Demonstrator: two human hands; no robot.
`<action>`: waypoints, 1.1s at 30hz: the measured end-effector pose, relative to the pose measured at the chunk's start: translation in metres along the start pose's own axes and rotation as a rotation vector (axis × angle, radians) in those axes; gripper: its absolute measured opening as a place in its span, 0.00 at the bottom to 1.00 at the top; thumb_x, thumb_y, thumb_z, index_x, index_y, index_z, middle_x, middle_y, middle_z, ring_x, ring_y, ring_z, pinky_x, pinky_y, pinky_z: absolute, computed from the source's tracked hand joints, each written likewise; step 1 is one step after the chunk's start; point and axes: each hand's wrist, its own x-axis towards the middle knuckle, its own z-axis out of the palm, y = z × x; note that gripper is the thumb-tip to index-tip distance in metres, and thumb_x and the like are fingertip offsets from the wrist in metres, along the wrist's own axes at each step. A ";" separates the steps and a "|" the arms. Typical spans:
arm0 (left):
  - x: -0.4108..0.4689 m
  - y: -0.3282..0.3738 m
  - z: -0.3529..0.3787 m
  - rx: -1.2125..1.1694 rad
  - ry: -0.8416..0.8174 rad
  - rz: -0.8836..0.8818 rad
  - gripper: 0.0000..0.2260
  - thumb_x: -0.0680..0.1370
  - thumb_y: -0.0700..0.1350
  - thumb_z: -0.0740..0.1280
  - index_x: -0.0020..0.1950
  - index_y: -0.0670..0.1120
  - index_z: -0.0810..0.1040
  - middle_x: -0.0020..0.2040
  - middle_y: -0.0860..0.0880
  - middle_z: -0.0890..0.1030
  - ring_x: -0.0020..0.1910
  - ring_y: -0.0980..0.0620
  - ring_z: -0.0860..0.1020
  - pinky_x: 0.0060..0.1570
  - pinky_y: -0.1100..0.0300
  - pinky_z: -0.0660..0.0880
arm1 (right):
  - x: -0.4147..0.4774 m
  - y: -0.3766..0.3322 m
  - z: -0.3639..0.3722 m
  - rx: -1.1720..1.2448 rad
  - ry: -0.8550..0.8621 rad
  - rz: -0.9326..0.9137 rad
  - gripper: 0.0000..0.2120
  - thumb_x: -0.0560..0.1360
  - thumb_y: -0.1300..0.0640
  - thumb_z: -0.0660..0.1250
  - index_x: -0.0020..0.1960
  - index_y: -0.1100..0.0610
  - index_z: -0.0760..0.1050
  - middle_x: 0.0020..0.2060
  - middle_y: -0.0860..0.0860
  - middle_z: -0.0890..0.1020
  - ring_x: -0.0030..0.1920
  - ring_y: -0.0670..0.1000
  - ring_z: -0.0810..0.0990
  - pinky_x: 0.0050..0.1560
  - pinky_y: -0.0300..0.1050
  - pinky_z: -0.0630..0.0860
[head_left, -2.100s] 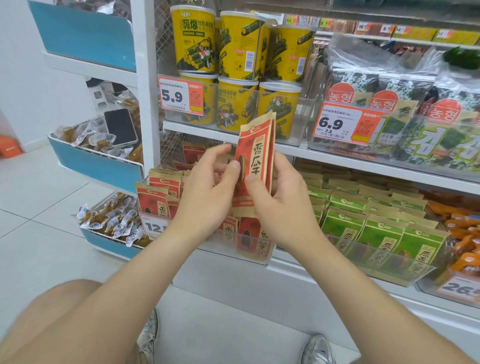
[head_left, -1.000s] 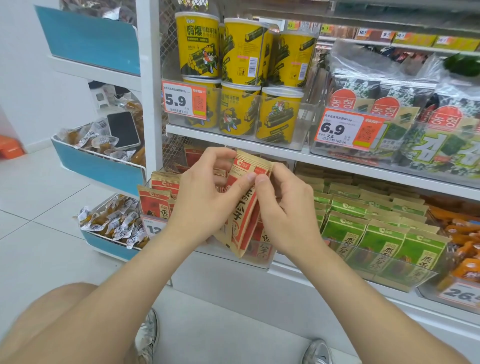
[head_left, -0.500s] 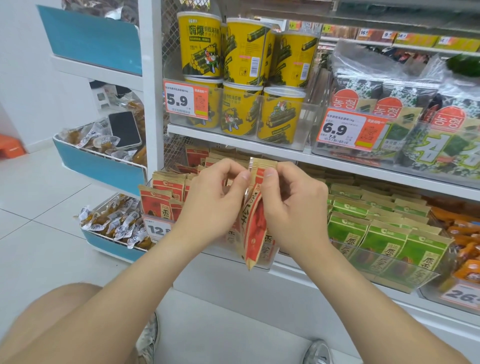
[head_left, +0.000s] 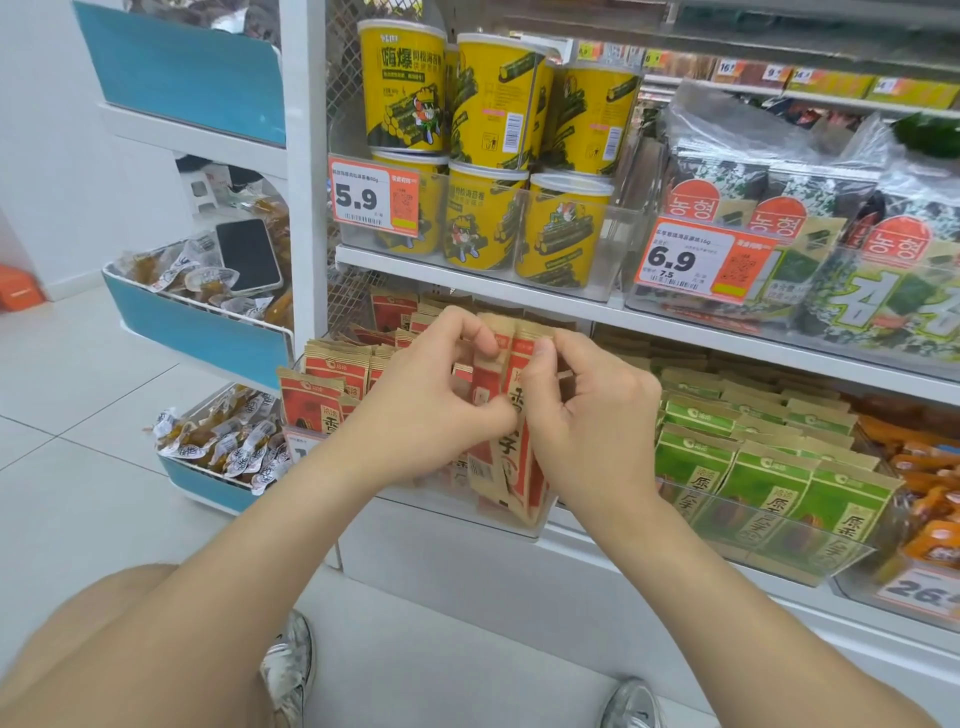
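Two hands pinch the red seed packets (head_left: 511, 467) by their tops.
Left hand (head_left: 431, 410) and right hand (head_left: 587, 415) each nip a top edge between thumb and forefinger. The packets stand in the clear tray (head_left: 519, 526) below the grip, with green packets (head_left: 753, 478) to its right.

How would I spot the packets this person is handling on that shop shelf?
Find the yellow tubs on the white shelving, then drop to the shelf just below. There the left hand and the right hand pinch the tops of the red packets, at the front of a clear tray. They are red and tan, unlike the green packets to their right.
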 end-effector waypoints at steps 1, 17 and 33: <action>-0.001 0.000 0.000 0.012 -0.036 -0.012 0.19 0.73 0.39 0.76 0.57 0.52 0.72 0.52 0.55 0.84 0.38 0.52 0.82 0.39 0.47 0.82 | 0.003 -0.001 -0.001 0.007 0.016 0.027 0.15 0.83 0.64 0.67 0.38 0.56 0.72 0.27 0.46 0.69 0.30 0.48 0.68 0.33 0.39 0.63; 0.005 0.006 -0.008 -0.583 0.393 -0.194 0.15 0.82 0.41 0.74 0.65 0.45 0.74 0.56 0.44 0.88 0.52 0.48 0.89 0.47 0.49 0.87 | 0.021 -0.002 -0.014 0.690 -0.360 0.928 0.22 0.79 0.70 0.70 0.67 0.50 0.75 0.55 0.55 0.87 0.48 0.53 0.90 0.47 0.55 0.88; 0.000 0.006 -0.009 -0.230 0.336 -0.009 0.09 0.79 0.45 0.78 0.58 0.53 0.84 0.49 0.55 0.89 0.49 0.56 0.88 0.48 0.58 0.86 | 0.005 0.014 -0.005 -0.057 -0.330 0.023 0.29 0.81 0.43 0.71 0.79 0.48 0.70 0.58 0.46 0.82 0.56 0.49 0.80 0.57 0.53 0.78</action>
